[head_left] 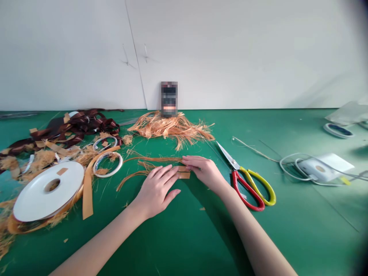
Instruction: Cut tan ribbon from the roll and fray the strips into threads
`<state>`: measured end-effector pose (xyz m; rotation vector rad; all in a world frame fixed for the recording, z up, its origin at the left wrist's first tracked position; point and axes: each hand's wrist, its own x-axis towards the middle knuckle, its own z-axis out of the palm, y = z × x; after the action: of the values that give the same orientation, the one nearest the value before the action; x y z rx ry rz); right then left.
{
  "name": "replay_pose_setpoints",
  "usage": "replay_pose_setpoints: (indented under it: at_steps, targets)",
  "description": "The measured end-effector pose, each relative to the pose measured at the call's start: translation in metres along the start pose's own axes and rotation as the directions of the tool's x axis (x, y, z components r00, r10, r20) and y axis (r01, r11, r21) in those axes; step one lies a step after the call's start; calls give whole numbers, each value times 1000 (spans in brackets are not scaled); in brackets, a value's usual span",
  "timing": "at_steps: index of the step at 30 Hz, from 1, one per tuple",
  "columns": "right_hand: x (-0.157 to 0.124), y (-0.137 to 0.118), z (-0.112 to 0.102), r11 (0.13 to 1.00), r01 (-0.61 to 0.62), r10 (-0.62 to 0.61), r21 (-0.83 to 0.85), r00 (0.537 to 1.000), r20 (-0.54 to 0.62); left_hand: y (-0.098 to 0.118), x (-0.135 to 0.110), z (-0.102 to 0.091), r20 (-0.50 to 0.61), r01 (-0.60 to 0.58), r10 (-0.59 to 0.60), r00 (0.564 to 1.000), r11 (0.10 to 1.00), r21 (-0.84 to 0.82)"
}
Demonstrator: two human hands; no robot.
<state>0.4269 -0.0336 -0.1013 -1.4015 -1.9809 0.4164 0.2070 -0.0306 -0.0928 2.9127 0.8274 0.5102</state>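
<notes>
Lower left: round white spool (34,191). Centre: left grip (156,191) flat, thumb spread, over stringy tan strands (161,158); right grip (205,170) touching flat tan strip (184,175), can't tell if pinching. Right of centre: steel scissors (236,167). Upper centre: frayed straw-like fibre heap (169,128). Smooth green counter (178,241), plain white wall (230,50) behind.

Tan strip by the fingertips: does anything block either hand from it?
Nothing visible blocks the tan strip: the left hand lies partly over it, and the right hand is at its right end. Scissors lie farther right.
</notes>
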Motion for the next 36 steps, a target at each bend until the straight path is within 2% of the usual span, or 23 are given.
replay_pose_setpoints:
  at_steps: [2,5,9,13,16,18,19,20,22,23,25,28,30,33,36]
  targets:
    - [0,-1,-1,1000,11,-12,20,999,48,-1,-1,2,5,35,-35,999,999,-11]
    - [0,-1,1,999,24,-29,32,990,142,-3,-1,6,41,25,-24,999,999,-26]
    - [1,4,4,998,40,-45,38,989,138,-5,2,9,43,5,-5,999,1000,0]
    - [2,6,3,994,35,-38,103,999,32,-5,2,-6,-113,52,-38,993,991,126]
    - [2,3,-2,980,-44,77,193,983,-166,-6,-14,-31,-274,263,-192,942,931,253]
    - [3,2,-6,946,-140,229,291,926,-299,-7,-37,-47,-358,467,-357,863,835,292]
    - [3,2,-8,913,-196,325,357,880,-348,-7,-52,-53,-388,555,-429,816,769,317]
    - [3,4,-9,868,-247,422,431,824,-378,-9,-69,-57,-393,630,-502,771,693,351]
    - [4,9,-10,755,-308,586,578,712,-387,-12,-101,-59,-341,702,-620,707,556,446]
    - [4,12,-10,701,-319,643,637,670,-372,-14,-116,-58,-298,698,-650,699,530,482]
    - [5,17,-9,632,-311,697,710,628,-346,-21,-140,-54,-260,693,-670,695,529,491]
    - [5,21,-8,616,-302,702,727,629,-334,-34,-158,-48,-270,711,-663,698,599,368]
    - [5,20,-8,625,-306,696,718,636,-334,-42,-158,-47,-282,740,-684,673,630,238]
    - [4,19,-8,640,-314,685,701,647,-335,-46,-144,-55,-285,790,-758,586,613,-4]
    - [4,18,-8,661,-324,670,677,661,-338,-39,-113,-75,-259,775,-847,464,530,-343]
